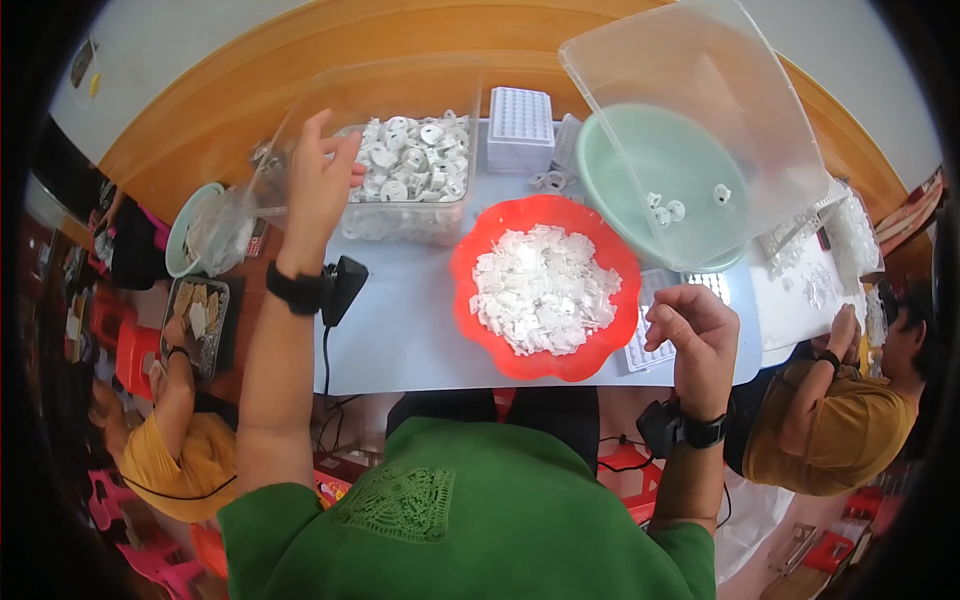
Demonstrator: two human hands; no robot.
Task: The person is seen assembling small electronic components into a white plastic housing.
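Note:
My left hand [325, 165] is raised at the left side of a clear plastic bin [405, 209], its fingers apart and nothing seen in them. The bin holds a heap of small round white plastic parts [410, 160]. To the right of the red scalloped bowl [462, 290], my right hand [697, 340] has its fingers curled in toward the thumb; whatever they hold, if anything, I cannot make out. Many small flat white pieces [545, 290] fill the bowl. Partly beneath the right hand lies a white tray with round holes [640, 352].
A pale green basin [600, 165] with several white parts stands at the far right, behind a tilted clear plastic container [690, 60]. White hole-patterned trays [520, 130] are stacked at the back. One person [840, 420] sits at the right, another [180, 450] at the left.

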